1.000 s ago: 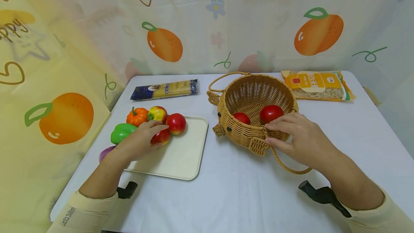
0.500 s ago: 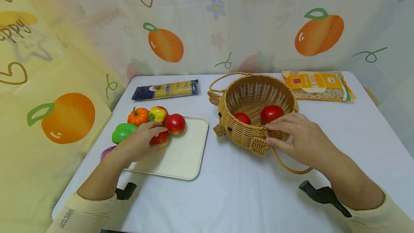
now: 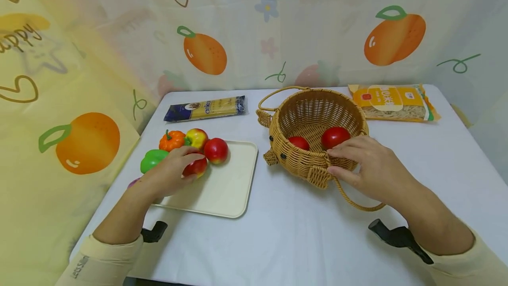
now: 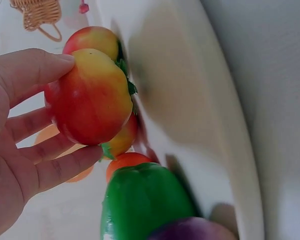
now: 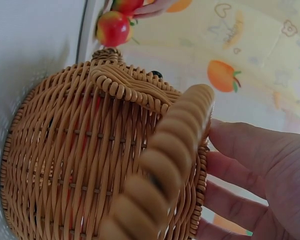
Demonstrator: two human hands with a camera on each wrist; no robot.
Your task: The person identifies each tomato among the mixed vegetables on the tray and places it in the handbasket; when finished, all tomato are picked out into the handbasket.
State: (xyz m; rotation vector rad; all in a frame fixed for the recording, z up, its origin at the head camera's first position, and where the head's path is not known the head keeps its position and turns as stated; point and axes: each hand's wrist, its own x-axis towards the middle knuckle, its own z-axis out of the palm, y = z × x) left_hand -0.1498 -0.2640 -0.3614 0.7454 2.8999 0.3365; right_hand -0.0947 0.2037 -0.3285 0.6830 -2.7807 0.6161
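In the head view my left hand [image 3: 168,173] grips a red-and-yellow apple [image 3: 196,167] over the cream tray [image 3: 226,193]. The left wrist view shows the thumb on one side of this apple [image 4: 90,100] and fingers on the other. A redder apple [image 3: 216,150] and a yellow-red one [image 3: 196,138] sit just beyond it. To the right, my right hand [image 3: 375,167] holds the rim of a wicker basket [image 3: 297,164], thumb outside. Two round red fruits lie inside, one [image 3: 335,137] nearer the right hand, the other [image 3: 299,143] partly hidden by the rim.
An orange pumpkin [image 3: 172,141], a green pepper [image 3: 153,161] and a mostly hidden purple item [image 3: 134,182] lie around the tray's left side. A pasta packet [image 3: 206,108] lies at the back left. A yellow noodle bag [image 3: 393,103] sits behind the basket on the right.
The view shifts slightly. My left hand stays round the apple, which has moved very little to the left relative to the redder one. The right hand and basket keep their places.
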